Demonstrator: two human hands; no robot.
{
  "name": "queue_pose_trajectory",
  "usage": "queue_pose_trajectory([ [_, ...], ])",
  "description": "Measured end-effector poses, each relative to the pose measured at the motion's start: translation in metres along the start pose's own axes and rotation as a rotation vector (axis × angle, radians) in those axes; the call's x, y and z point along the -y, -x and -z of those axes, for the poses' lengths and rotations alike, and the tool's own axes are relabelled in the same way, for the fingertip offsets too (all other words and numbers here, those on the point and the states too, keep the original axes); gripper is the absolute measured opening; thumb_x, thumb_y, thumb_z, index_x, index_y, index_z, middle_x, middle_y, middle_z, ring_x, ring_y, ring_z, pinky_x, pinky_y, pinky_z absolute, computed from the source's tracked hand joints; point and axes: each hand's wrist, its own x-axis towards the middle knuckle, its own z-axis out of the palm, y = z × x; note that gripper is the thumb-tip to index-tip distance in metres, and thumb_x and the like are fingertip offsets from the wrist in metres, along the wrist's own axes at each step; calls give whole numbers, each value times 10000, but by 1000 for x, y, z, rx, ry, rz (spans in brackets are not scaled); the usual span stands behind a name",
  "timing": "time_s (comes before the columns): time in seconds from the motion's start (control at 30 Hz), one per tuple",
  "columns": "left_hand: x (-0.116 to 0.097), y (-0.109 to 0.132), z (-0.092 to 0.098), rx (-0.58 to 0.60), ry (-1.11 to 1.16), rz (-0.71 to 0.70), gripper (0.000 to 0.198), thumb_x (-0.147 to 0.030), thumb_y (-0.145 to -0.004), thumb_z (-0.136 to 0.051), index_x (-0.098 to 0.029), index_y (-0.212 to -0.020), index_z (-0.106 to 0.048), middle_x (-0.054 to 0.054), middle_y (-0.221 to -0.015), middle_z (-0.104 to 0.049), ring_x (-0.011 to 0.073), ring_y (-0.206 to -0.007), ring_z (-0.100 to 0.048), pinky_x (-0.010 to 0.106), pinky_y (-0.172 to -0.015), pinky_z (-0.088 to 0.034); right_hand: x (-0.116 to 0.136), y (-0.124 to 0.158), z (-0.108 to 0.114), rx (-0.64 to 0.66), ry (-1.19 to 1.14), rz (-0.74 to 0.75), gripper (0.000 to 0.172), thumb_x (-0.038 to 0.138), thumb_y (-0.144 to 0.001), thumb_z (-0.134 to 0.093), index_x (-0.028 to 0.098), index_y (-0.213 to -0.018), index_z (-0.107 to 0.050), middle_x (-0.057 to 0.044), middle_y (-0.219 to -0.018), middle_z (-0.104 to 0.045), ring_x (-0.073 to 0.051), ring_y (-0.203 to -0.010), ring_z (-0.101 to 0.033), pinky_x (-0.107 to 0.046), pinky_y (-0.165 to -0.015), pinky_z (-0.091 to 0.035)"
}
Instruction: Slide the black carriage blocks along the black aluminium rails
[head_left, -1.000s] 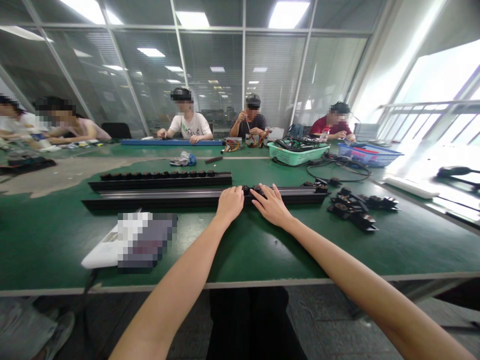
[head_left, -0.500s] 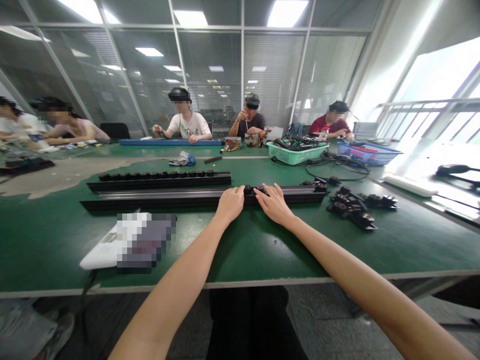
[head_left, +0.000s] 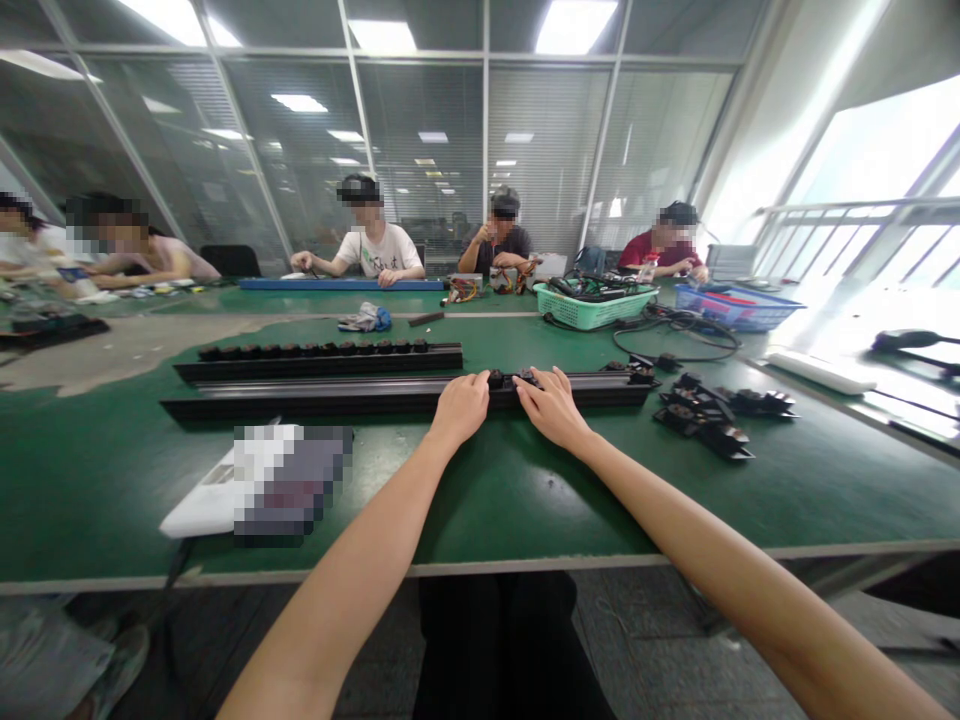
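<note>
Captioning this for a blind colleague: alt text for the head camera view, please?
The left hand and right hand rest on a black rail on a green workbench, beside a second rail and loose black parts. A co-worker sits across the bench.

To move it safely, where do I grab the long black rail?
Come from the near side: left hand on the bare stretch of the long black rail, right hand beside its black fittings. Long and flat, it likely needs both.
</note>
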Motion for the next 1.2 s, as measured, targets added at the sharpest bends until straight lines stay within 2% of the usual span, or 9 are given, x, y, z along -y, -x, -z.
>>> queue_pose_trajectory([
  [0.5, -1, 1, 1, 3, 25, 11, 415, -204, -1074, -359, -125, -1416, -581, 152, -1262, -731, 245, -1189, -675, 355, -1017, -511, -4, 0, 0, -53, -26, -55, 456, 348, -1084, -369, 235, -1329, -736, -160, -1410, -647, -272, -1336, -539, -523, -1216, -284],
  [1.2, 0, 2, 1, 7, 30, 14, 414, -203, -1077, -356, -132, -1420, -577, 150, -1264, -728, 246, -1184, -672, 355, -1005, -518, -12, -1, -3, -139, -79, -144, 450, 359, -1067, -384, 222, -1128, -809, -159, -1259, -711, -274, -1246, -593, -536, -1210, -282],
])
